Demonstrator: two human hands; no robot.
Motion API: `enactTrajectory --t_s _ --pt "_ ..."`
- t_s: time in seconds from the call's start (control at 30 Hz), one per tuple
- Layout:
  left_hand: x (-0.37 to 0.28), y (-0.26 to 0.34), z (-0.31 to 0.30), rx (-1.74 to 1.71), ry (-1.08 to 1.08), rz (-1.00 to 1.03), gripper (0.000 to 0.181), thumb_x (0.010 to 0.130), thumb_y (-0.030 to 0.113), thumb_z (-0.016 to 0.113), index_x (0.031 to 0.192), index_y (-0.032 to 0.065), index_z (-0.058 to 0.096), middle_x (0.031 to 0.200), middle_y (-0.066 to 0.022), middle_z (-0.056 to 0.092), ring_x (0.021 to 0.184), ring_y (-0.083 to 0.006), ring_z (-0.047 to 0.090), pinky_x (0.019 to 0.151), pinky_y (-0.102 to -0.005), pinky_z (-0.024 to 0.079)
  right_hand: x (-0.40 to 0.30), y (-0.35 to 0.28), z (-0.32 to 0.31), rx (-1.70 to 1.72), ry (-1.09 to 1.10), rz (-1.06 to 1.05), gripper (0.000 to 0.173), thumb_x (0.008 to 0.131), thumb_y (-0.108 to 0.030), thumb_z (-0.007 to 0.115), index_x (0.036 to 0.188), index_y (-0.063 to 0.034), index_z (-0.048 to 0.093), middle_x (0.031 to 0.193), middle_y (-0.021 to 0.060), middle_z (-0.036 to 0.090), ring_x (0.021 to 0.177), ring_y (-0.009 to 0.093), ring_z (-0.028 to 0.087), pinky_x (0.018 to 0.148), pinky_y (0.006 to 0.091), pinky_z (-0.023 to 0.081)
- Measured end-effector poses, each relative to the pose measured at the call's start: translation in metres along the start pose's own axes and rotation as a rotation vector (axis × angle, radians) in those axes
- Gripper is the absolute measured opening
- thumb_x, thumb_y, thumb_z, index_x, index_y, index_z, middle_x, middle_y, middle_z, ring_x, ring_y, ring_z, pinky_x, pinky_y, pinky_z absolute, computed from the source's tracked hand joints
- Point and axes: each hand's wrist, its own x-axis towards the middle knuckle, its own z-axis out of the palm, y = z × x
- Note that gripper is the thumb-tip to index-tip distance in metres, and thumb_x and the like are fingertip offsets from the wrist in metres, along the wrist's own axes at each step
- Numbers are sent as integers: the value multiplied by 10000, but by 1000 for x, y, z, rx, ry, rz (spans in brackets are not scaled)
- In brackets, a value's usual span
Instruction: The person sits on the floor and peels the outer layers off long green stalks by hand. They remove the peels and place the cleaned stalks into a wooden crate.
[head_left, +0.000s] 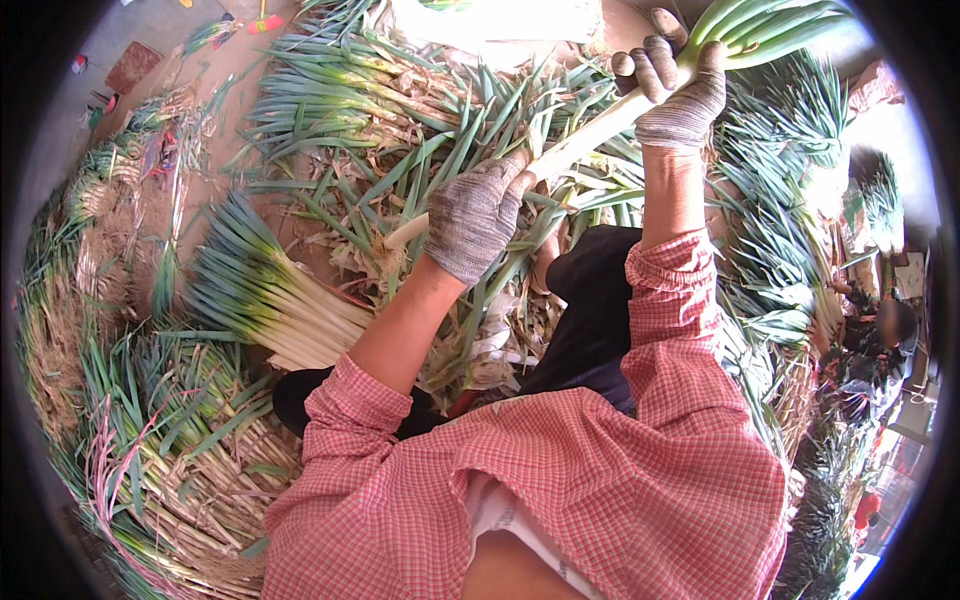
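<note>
My left hand (476, 214), in a grey striped knit glove, grips the lower white shank of a green onion stalk (592, 139), near its rooted end. My right hand (679, 90), gloved alike with brown fingertips, is closed around the upper part, where the green leaves fan out towards the top right. The stalk slants up to the right across the view. Beneath it lies a heap of loose leaves and peeled, dry skins (495, 330). A neat bunch of cleaned green onions (277, 300) rests left of my left forearm, its white shanks towards me.
Untrimmed green onions (210, 465) are piled at the lower left, with pink ties (112, 465) on them. Another pile (352, 90) lies at the top. More green onions (772, 225) line the right side. A person (870, 337) is at the far right. A reddish-brown block (133, 67) lies at the upper left.
</note>
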Motion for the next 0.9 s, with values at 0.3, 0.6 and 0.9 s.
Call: enactTrajectory --t_s 0.3,0.6,0.9 --pt "-2 -14 6 -237 49 -375 210 887 172 496 884 -10 599 746 -92 612 653 -163 605 625 -299 474 3 12 21 -218 64 -44 627 842 -580 407 1123 -38 551 489 8 361 442 170 390 599 363 452" --pt "3 2 -12 -751 -289 -526 236 881 216 531 980 21 620 923 -28 618 724 -89 566 600 -231 459 3 28 21 -214 3 -50 806 790 -718 316 1113 -24 566 454 -5 360 411 164 393 616 348 439" --pt "-10 -67 9 -345 -10 -492 325 898 297 493 1023 12 588 806 -83 635 641 -111 593 547 -225 456 20 45 -5 -471 695 -32 304 812 -224 648 953 -3 495 662 83 511 545 186 535 718 460 549"
